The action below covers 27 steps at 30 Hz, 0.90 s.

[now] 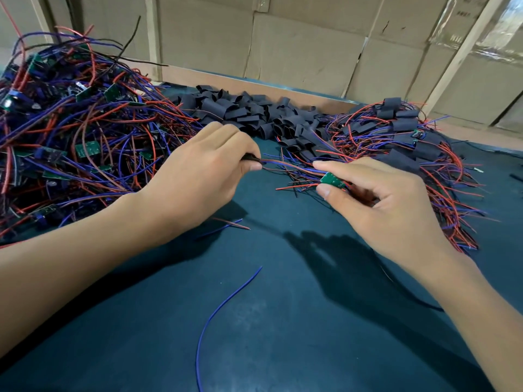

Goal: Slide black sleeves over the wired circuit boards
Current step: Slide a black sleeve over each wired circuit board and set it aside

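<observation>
**Threading a board's leads into a black sleeve**

The right hand [376,199] pinches a small green circuit board [332,181] between thumb and forefinger, holding it just above the dark green table [283,321]. The board's red and blue leads [291,166] run leftward from it to the left hand [203,168], whose thumb and fingers are closed on a black sleeve [250,157], only a sliver of which shows at the fingertips. The leads meet the sleeve at its mouth; whether they have entered it cannot be told. Holding board and sleeve apart in this way appears to keep the leads straight, so that the sleeve can travel along them towards the board.

The stock is laid out by stage. At far left lies a tangled heap of unsleeved boards [65,131] with their wires. At the far edge of the table, between the hands and the cardboard boxes [311,52], lies a pile of loose sleeves [254,111]. At right lies a heap of boards already covered by sleeves [410,142]. This arrangement suggests work passing from left to right. A single blue wire [223,304] lies loose on the table nearer the camera.
</observation>
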Each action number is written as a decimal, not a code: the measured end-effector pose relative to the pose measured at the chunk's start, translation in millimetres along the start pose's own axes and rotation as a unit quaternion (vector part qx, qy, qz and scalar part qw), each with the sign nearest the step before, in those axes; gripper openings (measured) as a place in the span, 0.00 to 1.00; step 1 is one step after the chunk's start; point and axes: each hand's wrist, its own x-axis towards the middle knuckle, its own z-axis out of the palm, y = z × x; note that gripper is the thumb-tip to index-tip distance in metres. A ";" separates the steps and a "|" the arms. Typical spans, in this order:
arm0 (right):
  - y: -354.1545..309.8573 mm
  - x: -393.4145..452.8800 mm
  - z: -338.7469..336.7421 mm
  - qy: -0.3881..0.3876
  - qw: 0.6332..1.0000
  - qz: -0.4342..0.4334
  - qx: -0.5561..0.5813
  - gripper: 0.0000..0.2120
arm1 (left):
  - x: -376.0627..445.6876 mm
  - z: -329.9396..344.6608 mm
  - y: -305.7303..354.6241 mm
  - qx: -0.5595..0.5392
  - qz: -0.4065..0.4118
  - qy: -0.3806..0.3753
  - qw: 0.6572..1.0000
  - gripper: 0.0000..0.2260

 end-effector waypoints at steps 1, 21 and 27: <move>-1.9 -0.2 1.1 -0.003 1.000 -0.007 -0.005 0.16 | -0.3 -0.6 1.5 -0.001 0.008 0.001 1.000 0.07; -9.5 -3.2 9.6 -0.022 1.000 0.021 0.003 0.17 | 1.4 -1.9 13.7 -0.005 0.097 0.002 0.995 0.09; -14.4 -2.8 11.2 0.010 0.999 -0.029 0.008 0.08 | 1.9 -2.8 21.3 0.006 0.135 -0.004 0.991 0.10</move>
